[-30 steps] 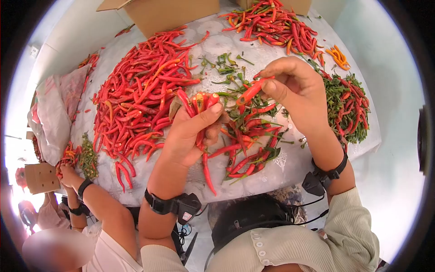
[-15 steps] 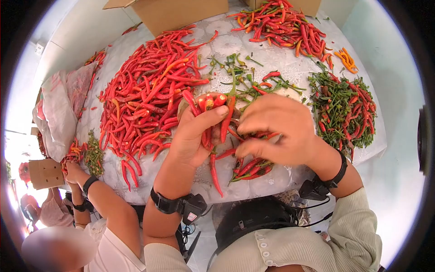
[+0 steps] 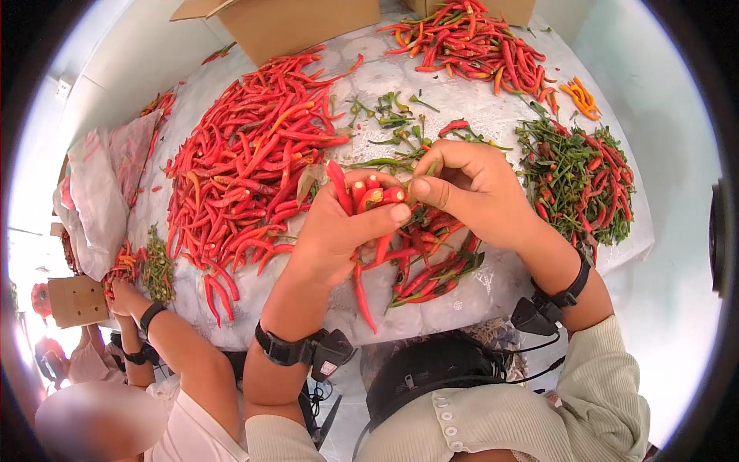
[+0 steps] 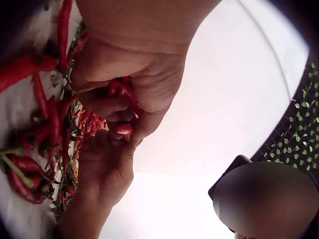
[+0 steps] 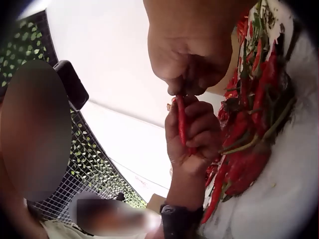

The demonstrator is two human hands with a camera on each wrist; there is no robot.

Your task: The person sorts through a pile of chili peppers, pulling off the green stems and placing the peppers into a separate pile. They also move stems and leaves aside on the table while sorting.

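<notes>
In the head view the left hand (image 3: 331, 231) grips several red chilies (image 3: 360, 194), their pale stemless ends up beside the thumb. The right hand (image 3: 481, 196) meets it, thumb and index finger pinching a green stem (image 3: 431, 169) at the end of a chili in the left hand. Below both hands lie red chilies with stems (image 3: 431, 281). In the right wrist view, the left hand (image 5: 192, 132) holds a long red chili (image 5: 181, 119) upright under the right hand's fingertips. The left wrist view shows red chilies (image 4: 122, 92) within the curled left hand (image 4: 134, 74).
A large heap of red chilies (image 3: 239, 169) lies left of the hands, another pile (image 3: 477, 42) at the back. Green stems with chilies (image 3: 581, 181) are heaped at right. Cardboard boxes (image 3: 300, 27) stand behind; a plastic bag (image 3: 96, 200) and another person's arm (image 3: 188, 339) are at left.
The right hand first held a chili apart, then moved in to the left hand, where a stemmed chili stood upright. Its thumb and finger now pinch at the stem there.
</notes>
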